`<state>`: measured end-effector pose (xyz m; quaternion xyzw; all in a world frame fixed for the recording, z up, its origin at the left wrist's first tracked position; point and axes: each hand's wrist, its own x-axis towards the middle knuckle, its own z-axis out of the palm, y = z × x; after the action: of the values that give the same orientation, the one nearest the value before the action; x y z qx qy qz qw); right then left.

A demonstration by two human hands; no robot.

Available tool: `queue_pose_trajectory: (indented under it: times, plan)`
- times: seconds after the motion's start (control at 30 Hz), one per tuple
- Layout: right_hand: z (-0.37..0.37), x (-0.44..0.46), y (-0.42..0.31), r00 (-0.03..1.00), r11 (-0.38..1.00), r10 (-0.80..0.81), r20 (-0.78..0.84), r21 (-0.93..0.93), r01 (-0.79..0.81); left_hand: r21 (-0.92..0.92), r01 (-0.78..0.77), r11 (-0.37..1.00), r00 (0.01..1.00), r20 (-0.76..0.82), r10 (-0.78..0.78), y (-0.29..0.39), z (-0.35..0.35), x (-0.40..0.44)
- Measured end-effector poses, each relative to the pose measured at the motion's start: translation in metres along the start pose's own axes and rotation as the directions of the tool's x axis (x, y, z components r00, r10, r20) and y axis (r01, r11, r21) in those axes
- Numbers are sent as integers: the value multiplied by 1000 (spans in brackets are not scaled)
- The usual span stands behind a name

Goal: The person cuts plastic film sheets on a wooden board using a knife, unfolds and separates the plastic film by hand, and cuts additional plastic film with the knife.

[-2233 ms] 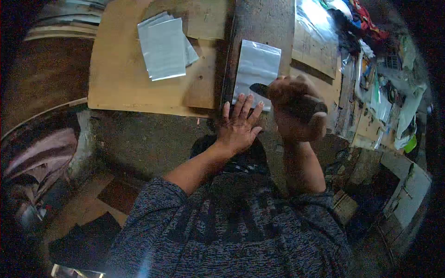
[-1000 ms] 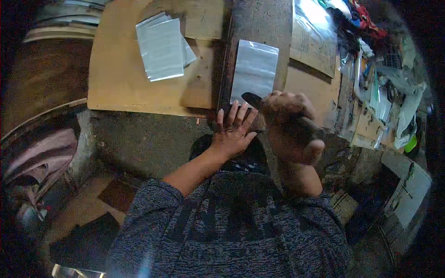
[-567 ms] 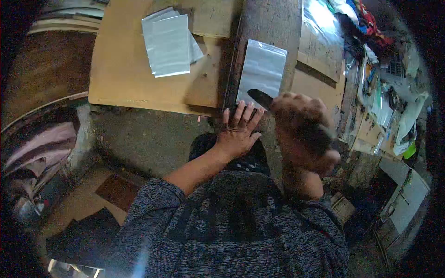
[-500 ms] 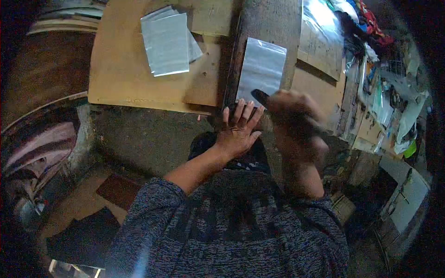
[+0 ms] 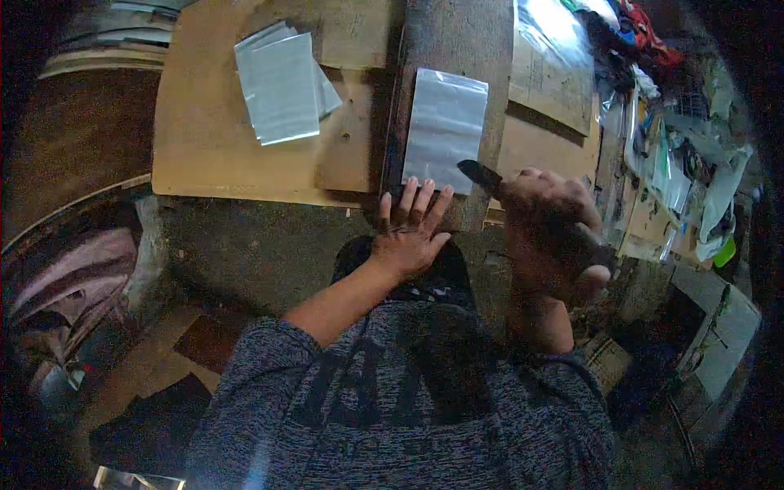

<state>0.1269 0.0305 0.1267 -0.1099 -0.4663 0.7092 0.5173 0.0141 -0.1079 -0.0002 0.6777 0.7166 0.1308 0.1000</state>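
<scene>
A translucent plastic sheet, perhaps a flat bag or a stack of them, lies on a dark wooden plank. My left hand is spread with its fingertips on the sheet's near edge. In my right hand is a knife, its dark blade pointing up and left by the sheet's lower right corner. Whether the blade touches the sheet I cannot tell. The knife's handle is mostly hidden by my fingers.
Several similar plastic sheets lie fanned on a tan board at the left. Right of the plank are another board, shiny clear plastic and a jumble of cloth and plastic scraps.
My right hand has moved right and slightly down with the knife, away from the sheet. The left hand stays on the sheet's near edge. The whole view has shifted a little.
</scene>
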Motion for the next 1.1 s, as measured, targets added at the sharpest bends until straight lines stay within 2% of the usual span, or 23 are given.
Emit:
queue_pose_trajectory:
  times: [0.07,0.13,0.17,0.3,0.4,0.47,0.57,0.7,0.8,0.87,0.9,0.93,0.97,1.03,1.07,1.1]
  plan:
    - [3,-7,2,965,995,57,-256,89,-36,0,-4,1000,1000,9,4,0,-1,-1]
    - [-2,6,-8,967,978,197,-162,-40,-206,4,-7,1000,1000,3,7,0,-1,1]
    - [-1,2,-11,970,983,101,-219,-131,-131,-1,-3,1000,1000,19,3,1,-2,-1]
    - [-1,-11,-3,953,996,41,-301,-69,-64,27,-11,1000,1000,17,10,1,-4,1]
    - [-8,-5,1,950,998,56,-307,-16,-64,-18,4,1000,1000,4,-4,3,-2,-2]
    - [-16,-2,-2,989,994,61,-137,-84,-73,9,-6,1000,1000,-3,6,3,0,-3]
    - [-3,0,-7,984,987,-27,-176,-162,-2,40,-9,999,1000,-10,10,6,3,0]
    - [15,3,-5,986,993,-53,-161,-113,35,23,8,1000,999,-46,-7,9,2,5]
    - [22,-5,9,986,992,62,-157,-103,-79,45,-2,999,999,-42,4,7,5,5]
    - [26,-7,16,989,988,145,-35,-40,-147,38,2,999,1000,-26,-1,5,5,4]
    - [26,-7,16,995,991,102,-15,-88,-103,30,-1,1000,1000,-7,2,5,5,3]
    - [31,-9,16,994,990,109,-12,-84,-110,29,7,1000,1000,-5,-6,6,6,3]
    - [40,-11,17,995,974,39,-89,-218,-58,2,2,1000,1000,-24,-2,6,7,2]
    - [49,-9,17,987,937,-40,-153,-349,-16,-21,-1,1000,999,-43,0,6,11,0]
    - [51,-5,16,975,953,109,-196,-258,-159,-15,-9,1000,1000,-24,8,5,15,-1]
    - [49,-4,17,961,951,182,-209,-211,-226,-8,-19,1000,1000,-9,19,5,15,-1]
